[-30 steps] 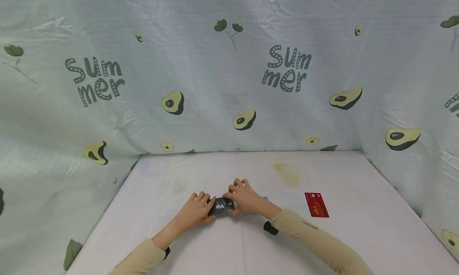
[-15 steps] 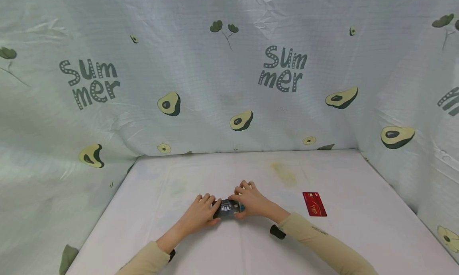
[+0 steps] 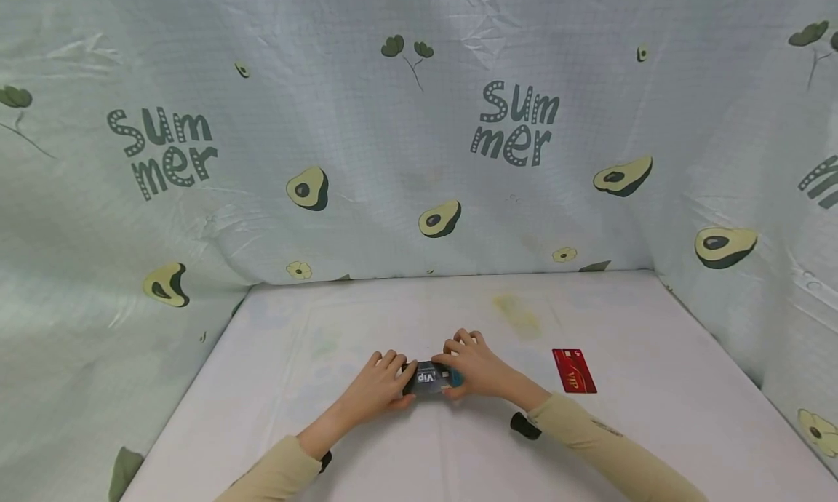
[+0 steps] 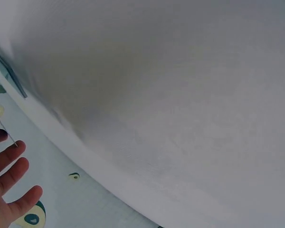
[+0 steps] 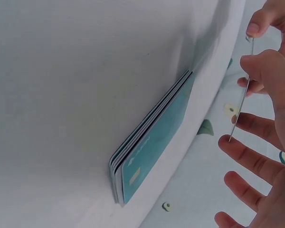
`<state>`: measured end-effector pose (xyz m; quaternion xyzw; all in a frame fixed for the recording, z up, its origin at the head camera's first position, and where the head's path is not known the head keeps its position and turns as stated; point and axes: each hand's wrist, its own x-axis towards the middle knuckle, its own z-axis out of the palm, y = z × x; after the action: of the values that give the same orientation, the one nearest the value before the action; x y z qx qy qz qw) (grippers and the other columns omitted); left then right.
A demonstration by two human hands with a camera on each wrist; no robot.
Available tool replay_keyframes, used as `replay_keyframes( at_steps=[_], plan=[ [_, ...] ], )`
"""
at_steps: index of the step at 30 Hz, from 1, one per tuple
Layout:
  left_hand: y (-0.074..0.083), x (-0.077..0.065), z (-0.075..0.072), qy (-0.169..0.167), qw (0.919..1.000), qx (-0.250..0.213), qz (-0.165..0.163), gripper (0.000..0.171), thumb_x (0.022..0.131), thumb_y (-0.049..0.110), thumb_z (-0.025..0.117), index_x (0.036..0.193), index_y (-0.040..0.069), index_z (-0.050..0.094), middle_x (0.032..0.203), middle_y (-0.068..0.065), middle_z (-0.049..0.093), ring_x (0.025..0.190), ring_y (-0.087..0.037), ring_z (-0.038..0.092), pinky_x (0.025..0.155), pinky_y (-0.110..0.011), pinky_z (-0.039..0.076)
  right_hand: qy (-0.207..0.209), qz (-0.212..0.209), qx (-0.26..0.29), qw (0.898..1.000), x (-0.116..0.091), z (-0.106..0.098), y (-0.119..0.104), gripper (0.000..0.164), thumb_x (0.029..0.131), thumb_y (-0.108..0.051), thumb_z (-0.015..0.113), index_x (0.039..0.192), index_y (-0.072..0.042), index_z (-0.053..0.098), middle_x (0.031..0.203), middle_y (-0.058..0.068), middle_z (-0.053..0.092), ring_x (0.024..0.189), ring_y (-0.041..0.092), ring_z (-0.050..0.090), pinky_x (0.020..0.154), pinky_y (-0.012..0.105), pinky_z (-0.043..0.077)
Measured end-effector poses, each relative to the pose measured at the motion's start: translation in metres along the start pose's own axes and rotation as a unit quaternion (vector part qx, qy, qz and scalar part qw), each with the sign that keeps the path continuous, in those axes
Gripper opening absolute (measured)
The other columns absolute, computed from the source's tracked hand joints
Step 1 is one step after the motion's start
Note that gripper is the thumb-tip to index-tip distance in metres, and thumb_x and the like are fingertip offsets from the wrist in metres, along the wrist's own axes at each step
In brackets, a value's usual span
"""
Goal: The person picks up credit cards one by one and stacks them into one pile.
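Between my two hands is a dark grey card [image 3: 428,378] printed "Vip". My left hand [image 3: 377,385] pinches its left end and my right hand [image 3: 481,367] its right end, thumbs toward me. Seen edge-on in the right wrist view, the card [image 5: 241,102] is a thin line above the table. Below it a squared-up stack of cards [image 5: 154,142] with a teal one on top lies on the white cloth; a bit of its blue shows beside the right fingers in the head view. In the left wrist view the fingers [image 4: 12,171] and card edge show at the left border.
A red VIP card [image 3: 574,371] lies flat on the white table [image 3: 406,451], to the right of my right hand. Black wrist cameras [image 3: 526,425] hang under both forearms. A printed curtain [image 3: 366,124] closes off the back and sides.
Both hands have shifted right together, carrying the grey card over toward the stack. The blue of the stack now shows by the card's right end. The red card has stayed put.
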<state>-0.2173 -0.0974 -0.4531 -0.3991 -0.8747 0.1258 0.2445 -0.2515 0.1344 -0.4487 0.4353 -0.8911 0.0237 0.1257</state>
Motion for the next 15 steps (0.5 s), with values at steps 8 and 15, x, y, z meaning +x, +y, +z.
replay_keyframes(
  at_steps=[8,15],
  plan=[
    [0.004,0.005,0.001,0.005,1.0,0.001,0.008,0.048,0.082,0.051,0.052,0.115,0.015,0.057,0.1,0.0,0.057,0.089,-0.016,0.05,0.073,-0.031,0.04,0.015,0.002,-0.01,1.0,-0.011,0.001,0.003,0.05,0.07,-0.051,0.066,0.113,-0.026,0.058,0.095,-0.006,0.051,0.09,0.016,0.036,0.076,0.041,0.033],
    [0.008,0.011,0.006,-0.009,0.9999,-0.001,0.014,0.048,0.086,0.051,0.047,0.119,0.017,0.054,0.103,0.0,0.055,0.092,-0.016,0.049,0.076,-0.032,0.04,0.039,0.005,-0.007,0.999,-0.02,0.005,0.007,0.051,0.069,-0.049,0.068,0.112,-0.023,0.058,0.095,-0.005,0.053,0.089,0.017,0.037,0.075,0.042,0.033]
  ],
)
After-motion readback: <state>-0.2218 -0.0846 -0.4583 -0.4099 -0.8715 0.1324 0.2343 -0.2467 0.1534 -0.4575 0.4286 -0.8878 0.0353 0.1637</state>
